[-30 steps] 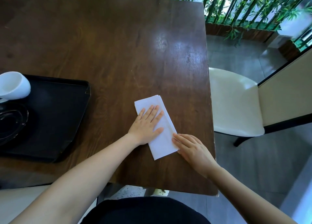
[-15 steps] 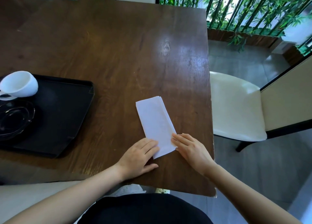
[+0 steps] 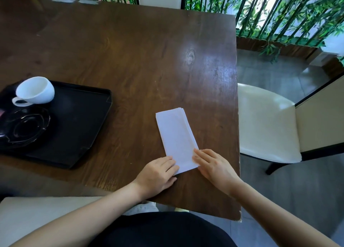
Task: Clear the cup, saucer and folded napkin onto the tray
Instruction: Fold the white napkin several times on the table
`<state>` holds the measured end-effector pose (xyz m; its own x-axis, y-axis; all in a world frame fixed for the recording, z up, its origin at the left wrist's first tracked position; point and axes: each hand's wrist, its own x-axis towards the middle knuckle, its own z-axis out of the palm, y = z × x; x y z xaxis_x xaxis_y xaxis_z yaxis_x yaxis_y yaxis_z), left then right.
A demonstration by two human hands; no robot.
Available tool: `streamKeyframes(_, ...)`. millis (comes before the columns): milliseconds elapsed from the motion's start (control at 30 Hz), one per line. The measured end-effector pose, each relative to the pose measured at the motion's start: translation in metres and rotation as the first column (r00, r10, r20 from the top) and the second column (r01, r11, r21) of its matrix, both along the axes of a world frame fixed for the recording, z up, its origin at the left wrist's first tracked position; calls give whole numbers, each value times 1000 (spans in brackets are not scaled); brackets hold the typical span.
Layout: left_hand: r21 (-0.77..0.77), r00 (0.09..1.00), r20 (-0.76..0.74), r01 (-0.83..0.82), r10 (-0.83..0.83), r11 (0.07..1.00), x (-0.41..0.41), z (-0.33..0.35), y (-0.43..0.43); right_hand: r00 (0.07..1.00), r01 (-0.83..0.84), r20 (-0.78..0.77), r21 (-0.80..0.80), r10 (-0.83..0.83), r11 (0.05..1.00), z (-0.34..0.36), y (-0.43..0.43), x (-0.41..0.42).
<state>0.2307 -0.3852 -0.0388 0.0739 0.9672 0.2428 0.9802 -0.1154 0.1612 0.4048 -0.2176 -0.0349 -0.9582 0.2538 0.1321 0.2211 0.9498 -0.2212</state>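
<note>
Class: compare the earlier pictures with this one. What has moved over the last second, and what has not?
The left hand slid from flat on the napkin's middle back to its near corner. The right hand stayed at the near right edge. Napkin, cup, saucer and tray kept their places.

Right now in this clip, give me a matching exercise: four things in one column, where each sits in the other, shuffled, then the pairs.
Things:
1. white cup
2. dark saucer
3. folded napkin
4. cream chair

Places:
A. flat on the bare table, both hands at its near end
B. on the floor past the table's right edge
C. tilted at the far left corner of the black tray
D. on the tray's near left part, in front of the cup

Pairs: 1-C, 2-D, 3-A, 4-B
</note>
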Motion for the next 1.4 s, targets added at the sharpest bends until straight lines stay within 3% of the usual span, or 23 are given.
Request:
streamKeyframes(233,23,997,-67,29,-27,999,3,3,5,999,18,-48,-7,-18,1000,0,2,-6)
streamKeyframes(533,56,999,33,-46,44,997,5,8,9,993,104,-31,-171,-111,980,7,6,-17)
streamKeyframes(767,-62,902,367,-220,227,974,-6,16,7,999,14,52,-252,0,968,5,21,-11)
streamKeyframes(867,-102,859,445,-234,254,967,-14,23,7,997,0,72,-330,26,944,8,27,-12)
streamKeyframes(1000,-141,730,609,-283,309,949,-22,34,9,1000,23,-5,-487,-29,873,19,31,-23)
streamKeyframes(1200,-282,326,832,-447,448,849,-38,44,20,985,95,-28,-733,-170,673,34,34,-55)
streamKeyframes(1400,-294,186,860,-579,475,760,-65,38,59,886,234,-40,-823,-462,518,25,36,-102)
